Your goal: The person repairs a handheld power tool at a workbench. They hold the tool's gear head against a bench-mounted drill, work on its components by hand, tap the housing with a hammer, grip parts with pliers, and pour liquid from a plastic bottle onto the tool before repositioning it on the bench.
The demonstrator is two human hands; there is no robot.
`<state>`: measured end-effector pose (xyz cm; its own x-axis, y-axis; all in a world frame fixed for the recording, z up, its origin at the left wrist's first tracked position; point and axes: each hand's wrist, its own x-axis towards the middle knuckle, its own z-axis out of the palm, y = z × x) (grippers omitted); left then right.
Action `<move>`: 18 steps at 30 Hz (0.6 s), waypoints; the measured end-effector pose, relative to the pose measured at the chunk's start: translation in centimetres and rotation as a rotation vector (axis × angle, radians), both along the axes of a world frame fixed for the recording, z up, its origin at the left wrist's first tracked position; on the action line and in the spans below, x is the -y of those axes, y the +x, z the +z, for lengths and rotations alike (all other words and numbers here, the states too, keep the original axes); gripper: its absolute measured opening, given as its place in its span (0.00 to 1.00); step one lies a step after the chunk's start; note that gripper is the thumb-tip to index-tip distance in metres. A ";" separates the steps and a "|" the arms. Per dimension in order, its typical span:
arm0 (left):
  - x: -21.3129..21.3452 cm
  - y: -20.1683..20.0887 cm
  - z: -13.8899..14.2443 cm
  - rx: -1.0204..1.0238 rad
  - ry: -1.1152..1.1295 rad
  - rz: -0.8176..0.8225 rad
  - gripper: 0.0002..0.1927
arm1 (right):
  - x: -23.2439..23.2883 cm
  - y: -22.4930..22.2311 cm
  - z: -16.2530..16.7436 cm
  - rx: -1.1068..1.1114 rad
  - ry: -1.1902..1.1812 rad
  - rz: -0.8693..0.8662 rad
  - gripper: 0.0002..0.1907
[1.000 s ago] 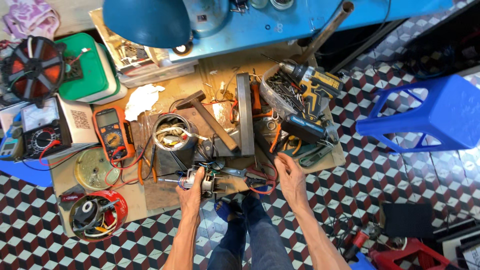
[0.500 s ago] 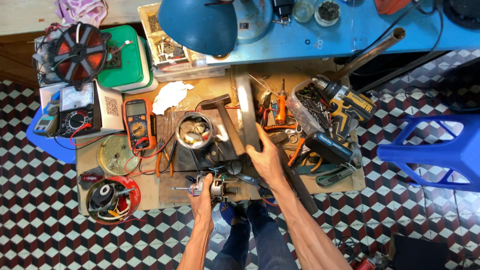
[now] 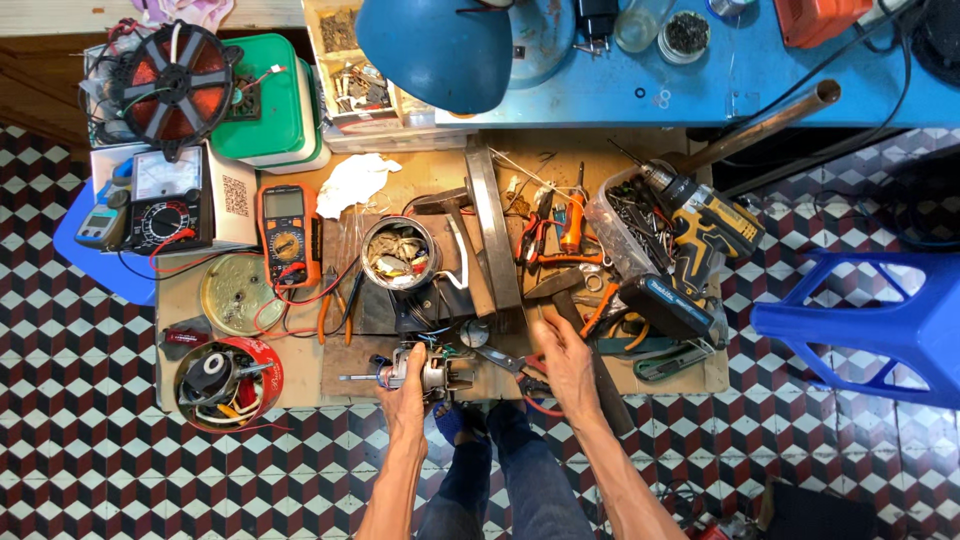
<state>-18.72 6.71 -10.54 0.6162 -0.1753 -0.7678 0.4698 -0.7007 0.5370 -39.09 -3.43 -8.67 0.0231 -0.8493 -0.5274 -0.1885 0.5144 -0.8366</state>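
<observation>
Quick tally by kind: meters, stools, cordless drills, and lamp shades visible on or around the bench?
Meters: 3 (orange multimeter, black analog meter, small grey-blue meter)
Blue stools: 1 (blue stool; what the blue edge at far left belongs to is unclear)
Cordless drills: 1 (yellow-and-black drill)
Blue lamp shades: 1 (lamp shade)
Total: 6

right hand (image 3: 563,362) withdrawn from metal bar (image 3: 492,235), now near pliers (image 3: 520,362)
</observation>
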 end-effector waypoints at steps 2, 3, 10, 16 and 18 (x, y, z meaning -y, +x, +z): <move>0.1 -0.1 0.4 -0.001 -0.027 0.009 0.59 | 1.2 -0.2 -0.4 -0.155 -0.145 0.068 0.25; 0.3 0.0 0.6 -0.010 -0.006 0.010 0.60 | 2.0 -0.1 -0.6 -0.231 -0.218 0.102 0.24; 1.1 0.4 1.1 -0.035 0.029 0.031 0.60 | 13.3 4.6 -3.4 -0.564 -0.432 0.275 0.22; 1.0 1.0 0.0 0.017 0.055 0.022 0.59 | 18.2 7.8 -5.4 -0.783 -0.211 0.324 0.24; 1.0 1.4 -0.2 0.026 0.039 0.028 0.58 | 19.4 7.3 -5.0 -0.783 -0.140 0.369 0.23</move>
<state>-17.34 5.68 -10.72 0.6405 -0.1276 -0.7573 0.4757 -0.7082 0.5217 -31.83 -22.81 -13.69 -0.0159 -0.9174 -0.3977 -0.8690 0.2094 -0.4483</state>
